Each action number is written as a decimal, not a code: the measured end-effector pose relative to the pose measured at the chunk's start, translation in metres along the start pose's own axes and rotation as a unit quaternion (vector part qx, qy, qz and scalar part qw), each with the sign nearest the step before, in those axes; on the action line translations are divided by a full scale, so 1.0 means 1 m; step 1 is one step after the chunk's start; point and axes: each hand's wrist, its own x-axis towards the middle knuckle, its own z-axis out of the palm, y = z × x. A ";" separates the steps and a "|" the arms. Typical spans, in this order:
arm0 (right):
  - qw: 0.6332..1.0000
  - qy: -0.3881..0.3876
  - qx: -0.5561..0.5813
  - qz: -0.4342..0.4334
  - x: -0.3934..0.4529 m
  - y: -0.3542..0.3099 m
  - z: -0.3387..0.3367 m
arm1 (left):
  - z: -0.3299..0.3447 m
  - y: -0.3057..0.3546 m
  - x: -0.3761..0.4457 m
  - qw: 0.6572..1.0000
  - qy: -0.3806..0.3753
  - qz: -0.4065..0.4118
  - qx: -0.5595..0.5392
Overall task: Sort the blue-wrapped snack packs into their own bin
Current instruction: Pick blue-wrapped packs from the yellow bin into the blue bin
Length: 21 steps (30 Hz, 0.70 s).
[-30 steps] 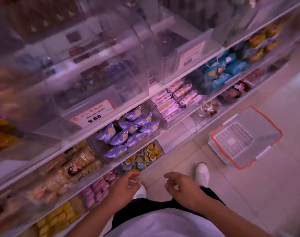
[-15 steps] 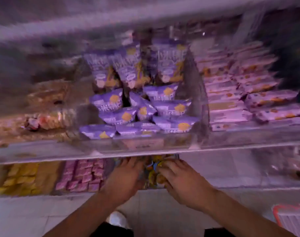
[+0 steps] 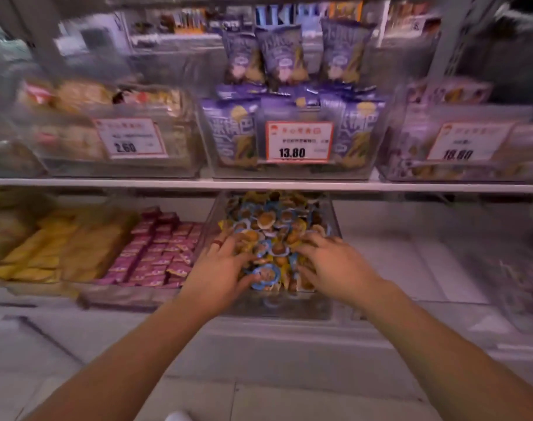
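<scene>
A clear bin (image 3: 277, 309) on the lower shelf holds a heap of small round snack packs, some blue-wrapped (image 3: 263, 274), some yellow-wrapped (image 3: 253, 237). Both my hands are inside it. My left hand (image 3: 224, 264) lies on the left side of the heap with fingers spread, its thumb beside a blue-wrapped pack at the front. My right hand (image 3: 335, 262) rests on the right side, fingers reaching into the packs. Neither hand plainly grips a pack. Packs under my palms are hidden.
Left of the bin lie pink packs (image 3: 160, 253) and yellow packs (image 3: 37, 247). The white shelf edge (image 3: 107, 182) runs just above my hands. Over it stand clear bins, the middle one with purple bags (image 3: 228, 132) and a 13.80 price tag (image 3: 298, 141). Tiled floor lies below.
My view has dropped from above the shelves to the lower shelf. Both hands have moved forward from near my body into the bin and onto the packs.
</scene>
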 end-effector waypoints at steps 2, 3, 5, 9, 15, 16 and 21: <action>1.000 -0.018 -0.002 0.019 -0.001 -0.002 -0.005 | -0.006 0.004 -0.006 1.000 0.011 -0.018 0.002; 0.999 -0.024 -0.011 0.025 -0.001 -0.004 -0.005 | -0.006 0.007 -0.008 1.000 0.014 -0.024 0.006; 0.999 -0.015 -0.024 0.030 -0.001 -0.009 -0.002 | -0.001 0.014 -0.012 0.999 0.021 -0.038 0.004; 0.998 0.011 -0.045 0.043 0.007 -0.010 0.004 | 0.012 0.019 -0.005 0.996 0.036 -0.083 -0.016; 0.994 0.079 0.054 0.049 0.003 -0.009 0.006 | 0.013 -0.001 -0.007 0.985 0.115 -0.023 -0.125; 0.987 0.103 0.110 0.062 0.004 -0.005 0.003 | 0.012 -0.001 -0.002 0.984 0.127 -0.017 -0.128; 0.957 0.175 0.223 0.065 0.020 -0.001 -0.003 | 0.009 0.003 0.012 0.978 0.191 -0.036 -0.079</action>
